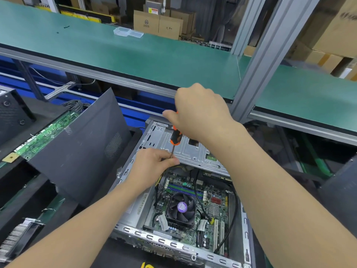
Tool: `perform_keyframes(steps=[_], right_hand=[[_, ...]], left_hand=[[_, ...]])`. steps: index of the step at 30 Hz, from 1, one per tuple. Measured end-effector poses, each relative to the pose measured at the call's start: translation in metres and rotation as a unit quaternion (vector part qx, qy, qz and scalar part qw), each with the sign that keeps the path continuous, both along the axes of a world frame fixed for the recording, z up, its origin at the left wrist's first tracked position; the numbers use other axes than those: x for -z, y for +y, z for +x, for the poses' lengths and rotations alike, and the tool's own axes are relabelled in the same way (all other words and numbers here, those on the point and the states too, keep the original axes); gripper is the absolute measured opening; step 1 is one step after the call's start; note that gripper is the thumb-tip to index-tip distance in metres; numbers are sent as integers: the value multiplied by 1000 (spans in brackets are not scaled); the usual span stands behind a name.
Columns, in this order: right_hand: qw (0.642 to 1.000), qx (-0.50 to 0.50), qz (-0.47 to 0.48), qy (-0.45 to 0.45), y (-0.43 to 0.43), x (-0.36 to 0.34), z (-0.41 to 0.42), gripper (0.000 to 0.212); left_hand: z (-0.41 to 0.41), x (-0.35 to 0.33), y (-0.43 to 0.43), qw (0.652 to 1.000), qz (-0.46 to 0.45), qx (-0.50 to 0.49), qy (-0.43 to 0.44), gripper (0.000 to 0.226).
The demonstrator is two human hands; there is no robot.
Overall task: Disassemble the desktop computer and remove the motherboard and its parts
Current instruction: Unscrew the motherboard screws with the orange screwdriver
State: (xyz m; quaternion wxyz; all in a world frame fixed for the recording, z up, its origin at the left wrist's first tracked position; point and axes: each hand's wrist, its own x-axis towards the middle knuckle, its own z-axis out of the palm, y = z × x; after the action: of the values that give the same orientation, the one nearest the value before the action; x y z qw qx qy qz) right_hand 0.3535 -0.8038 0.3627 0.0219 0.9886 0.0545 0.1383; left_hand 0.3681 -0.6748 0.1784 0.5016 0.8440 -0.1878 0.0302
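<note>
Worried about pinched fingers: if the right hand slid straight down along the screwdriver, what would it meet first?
Most likely the left hand, whose fingers pinch the screwdriver shaft just below the orange handle; depth is hard to judge.

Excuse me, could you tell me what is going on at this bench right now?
A person is working on an open desktop case. The right hand grips the orange-and-black screwdriver by its handle, while the left hand pinches the shaft low down, steadying it over the silver drive cage. The motherboard, with its fan and cables, still sits inside the case. A dark side panel leans to the left.
</note>
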Motion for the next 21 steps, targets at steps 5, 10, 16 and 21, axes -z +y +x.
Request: perform_keyframes(steps=[5, 10, 16, 21], right_hand=[[994, -53, 57, 83, -8, -3, 4, 21], [986, -106, 54, 118, -19, -12, -4, 26], [983, -114, 28, 139, -19, -13, -5, 38], [972, -170, 48, 156, -23, -5, -6, 32]], left_hand=[[4, -5, 2, 999, -9, -4, 30, 9], [9, -5, 10, 998, 7, 47, 30, 14], [15, -6, 10, 996, 32, 85, 22, 15], [15, -7, 9, 997, 54, 55, -5, 13]])
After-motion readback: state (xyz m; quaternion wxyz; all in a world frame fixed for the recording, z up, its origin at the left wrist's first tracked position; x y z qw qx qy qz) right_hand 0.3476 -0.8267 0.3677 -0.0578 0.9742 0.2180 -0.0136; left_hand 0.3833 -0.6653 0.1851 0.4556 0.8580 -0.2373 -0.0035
